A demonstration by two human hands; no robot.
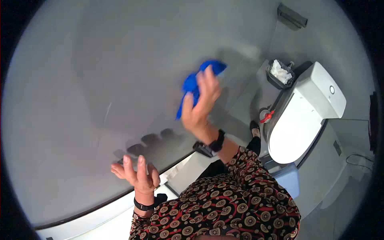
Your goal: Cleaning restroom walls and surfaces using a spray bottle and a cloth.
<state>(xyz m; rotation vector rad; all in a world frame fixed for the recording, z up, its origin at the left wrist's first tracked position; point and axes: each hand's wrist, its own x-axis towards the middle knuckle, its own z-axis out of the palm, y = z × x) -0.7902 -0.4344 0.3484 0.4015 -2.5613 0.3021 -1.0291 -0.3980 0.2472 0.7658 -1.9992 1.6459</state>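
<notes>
My right hand (pixel 202 100) presses a bright blue cloth (pixel 189 83) against a broad grey wall panel (pixel 135 69). Part of the cloth sticks out above and to the left of the fingers, and the palm hides some of it. Lower and to the left, my left hand (pixel 139 174) is raised with its fingers apart and nothing in them. Its shadow falls on the grey panel close by. From this angle I cannot tell whether the fingertips touch the surface. A thin pale streak (pixel 107 112) marks the panel between the hands' level and its left side.
A white toilet (pixel 294 129) with its lid down stands at right. Near its tank is a lined waste bin (pixel 280 75) holding white paper. A red-handled item (pixel 267 116) stands beside the toilet base. A light-blue plastic container (pixel 286 180) sits by my side. A dark wall fixture (pixel 291 16) is at top right.
</notes>
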